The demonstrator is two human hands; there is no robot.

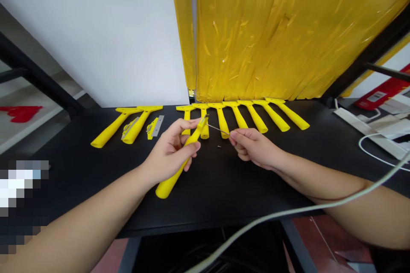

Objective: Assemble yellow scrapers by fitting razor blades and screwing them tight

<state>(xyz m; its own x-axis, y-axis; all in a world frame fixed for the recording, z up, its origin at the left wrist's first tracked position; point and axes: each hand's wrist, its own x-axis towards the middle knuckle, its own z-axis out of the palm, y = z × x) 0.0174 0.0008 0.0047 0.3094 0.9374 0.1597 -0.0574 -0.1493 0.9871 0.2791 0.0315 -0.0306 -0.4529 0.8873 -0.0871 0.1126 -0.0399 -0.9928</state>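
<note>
My left hand (174, 147) is closed around a yellow scraper handle (171, 181), tilted with its head up and its wide butt end low. Pinched in the fingers of my right hand (253, 145) is a thin metal rod (218, 129), like a hex key; its grip end is hidden. The rod's tip reaches the scraper's head, though I cannot tell whether it sits in a screw. A small metal screw (219, 146) lies on the table between my hands. Left of them rest yellow blade holders with grey blades (156, 126).
Several yellow scraper handles (238, 117) line the back of the black table (243, 196). Two more handles (110, 130) lie at the left. A pale cable (275, 213) crosses over my right forearm. A white board (368, 130) stands at the right.
</note>
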